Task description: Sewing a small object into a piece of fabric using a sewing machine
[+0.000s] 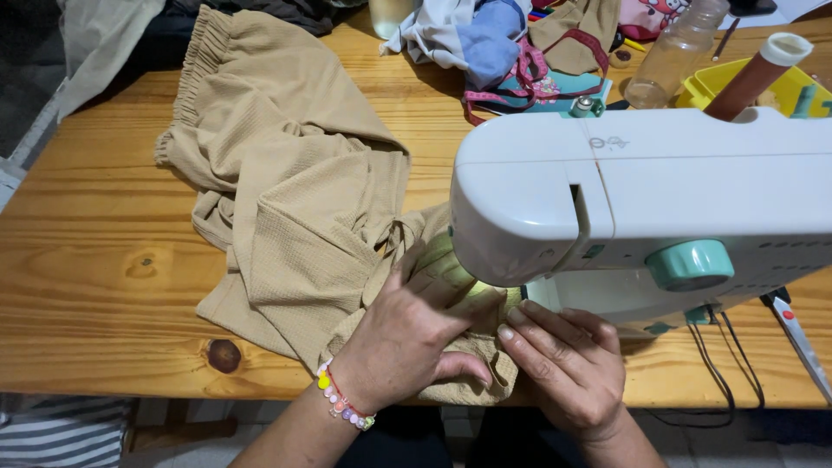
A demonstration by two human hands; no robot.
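Clearly soft and light, the tan textured fabric (295, 199) sprawls limp over the wooden table (95, 269), and both the left hand (407, 334) and right hand (563, 364) press it flat, fingers spread, beneath the white sewing machine (641, 191), probably best guided flat near the fold.

The left hand (407, 334) lies flat, palm down, fingers (433, 286) stretched forward and thumb tucked to the side. A bead band sits on its wrist. The right hand (568, 368) lies flat too, fingers pointing left, touching the left hand.
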